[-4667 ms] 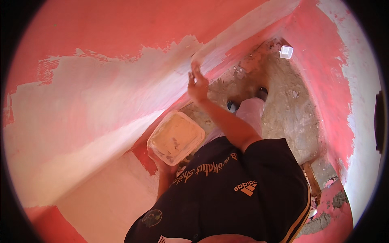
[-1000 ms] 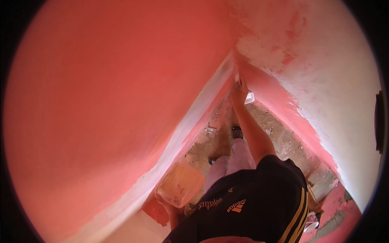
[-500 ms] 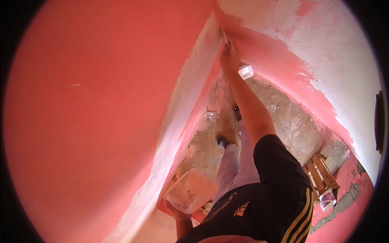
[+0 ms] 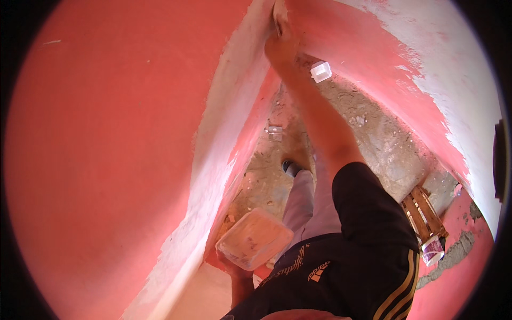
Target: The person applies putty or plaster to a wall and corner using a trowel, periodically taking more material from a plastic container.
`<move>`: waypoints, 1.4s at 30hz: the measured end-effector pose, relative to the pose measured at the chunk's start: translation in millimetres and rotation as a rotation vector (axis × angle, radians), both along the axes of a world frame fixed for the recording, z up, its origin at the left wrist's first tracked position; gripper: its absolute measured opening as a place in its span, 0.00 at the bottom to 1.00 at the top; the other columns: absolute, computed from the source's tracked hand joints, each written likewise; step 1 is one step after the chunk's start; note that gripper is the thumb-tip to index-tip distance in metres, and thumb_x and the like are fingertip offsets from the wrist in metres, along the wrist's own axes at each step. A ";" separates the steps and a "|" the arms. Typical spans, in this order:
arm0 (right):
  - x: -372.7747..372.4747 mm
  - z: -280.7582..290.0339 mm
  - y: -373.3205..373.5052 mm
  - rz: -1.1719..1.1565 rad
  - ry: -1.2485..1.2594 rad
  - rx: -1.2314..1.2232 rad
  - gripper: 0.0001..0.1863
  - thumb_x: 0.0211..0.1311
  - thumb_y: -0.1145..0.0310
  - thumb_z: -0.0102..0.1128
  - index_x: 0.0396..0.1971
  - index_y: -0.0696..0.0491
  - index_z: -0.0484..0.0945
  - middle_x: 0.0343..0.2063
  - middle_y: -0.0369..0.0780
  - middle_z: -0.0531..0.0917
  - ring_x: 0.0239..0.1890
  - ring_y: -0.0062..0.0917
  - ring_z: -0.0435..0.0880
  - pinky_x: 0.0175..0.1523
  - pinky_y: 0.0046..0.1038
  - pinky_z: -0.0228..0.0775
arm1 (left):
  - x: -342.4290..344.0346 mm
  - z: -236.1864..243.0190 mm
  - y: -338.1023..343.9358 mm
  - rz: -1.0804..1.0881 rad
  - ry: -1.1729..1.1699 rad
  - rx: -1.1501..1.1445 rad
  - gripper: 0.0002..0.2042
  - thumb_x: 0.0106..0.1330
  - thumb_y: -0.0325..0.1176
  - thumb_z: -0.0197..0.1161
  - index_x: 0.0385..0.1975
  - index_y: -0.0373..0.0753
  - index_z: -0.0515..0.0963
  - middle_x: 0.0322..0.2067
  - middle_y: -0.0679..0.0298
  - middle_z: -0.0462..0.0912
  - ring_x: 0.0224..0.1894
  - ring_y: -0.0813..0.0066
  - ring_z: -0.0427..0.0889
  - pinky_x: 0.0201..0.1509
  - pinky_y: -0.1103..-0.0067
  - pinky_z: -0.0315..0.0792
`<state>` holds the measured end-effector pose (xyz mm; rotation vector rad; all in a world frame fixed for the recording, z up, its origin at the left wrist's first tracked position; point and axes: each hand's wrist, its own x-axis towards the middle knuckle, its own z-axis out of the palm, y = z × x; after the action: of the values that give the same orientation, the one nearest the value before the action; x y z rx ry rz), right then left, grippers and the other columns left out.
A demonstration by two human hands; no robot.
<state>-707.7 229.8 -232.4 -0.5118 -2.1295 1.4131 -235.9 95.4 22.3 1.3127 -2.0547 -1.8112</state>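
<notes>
Stretched far forward, my right hand (image 4: 281, 47) is closed round a slim paintbrush (image 4: 278, 20), partly hidden by the fingers. The brush is at the corner where the left wall (image 4: 122, 133) and the far right wall (image 4: 346, 40) meet. The left wall is mostly coral pink, with a bare whitish strip (image 4: 226, 85) along its edge by the corner. Low on the left, my left hand (image 4: 233, 266) supports a shallow rectangular plastic tub (image 4: 256, 240) from beneath, its inside smeared with pink paint. Most of the left fingers are behind the tub.
A white square container (image 4: 321, 71) stands on the dusty floor (image 4: 378, 128) by the right wall. A small clear piece (image 4: 274, 133) lies near my feet. At right are a wooden crate (image 4: 424, 213) and a white and purple tub (image 4: 432, 250), beside grey mortar (image 4: 453, 256).
My right hand and the paintbrush have moved up and a little left in the picture, along the corner. The whole view has shifted slightly. My left hand still holds the tub.
</notes>
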 end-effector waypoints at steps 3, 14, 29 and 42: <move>30.3 -26.2 1.7 0.136 -0.024 0.047 0.19 0.65 0.75 0.53 0.55 0.48 0.80 0.52 0.45 0.83 0.53 0.44 0.81 0.59 0.38 0.71 | 10.5 -4.9 -3.4 0.186 0.115 0.307 0.26 0.68 0.48 0.63 0.55 0.34 0.70 0.51 0.57 0.78 0.50 0.67 0.80 0.52 0.69 0.78; 46.8 -49.3 -8.8 0.238 0.007 -0.006 0.21 0.67 0.71 0.53 0.59 0.49 0.77 0.43 0.56 0.83 0.47 0.48 0.83 0.53 0.44 0.73 | -2.3 -8.8 1.4 -0.002 -0.009 0.139 0.28 0.74 0.58 0.46 0.60 0.39 0.69 0.53 0.57 0.77 0.55 0.63 0.78 0.55 0.65 0.79; 145.8 -74.3 -60.8 0.319 -0.218 -0.250 0.20 0.70 0.70 0.50 0.59 0.56 0.74 0.46 0.52 0.84 0.51 0.43 0.84 0.55 0.36 0.74 | -68.9 1.2 9.2 -0.006 0.046 0.005 0.30 0.61 0.45 0.65 0.59 0.35 0.68 0.54 0.57 0.75 0.53 0.69 0.78 0.52 0.68 0.78; -22.9 -136.3 46.2 0.087 -0.078 0.117 0.15 0.68 0.70 0.52 0.51 0.57 0.78 0.35 0.52 0.83 0.36 0.46 0.83 0.42 0.39 0.75 | -35.8 0.9 -11.5 -0.050 -0.052 0.079 0.35 0.74 0.65 0.36 0.66 0.42 0.64 0.62 0.60 0.71 0.63 0.61 0.72 0.65 0.61 0.71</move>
<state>-730.5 275.9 -368.7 -0.4403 -2.3063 1.3238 -271.7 83.9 23.2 1.3539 -2.0799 -1.9172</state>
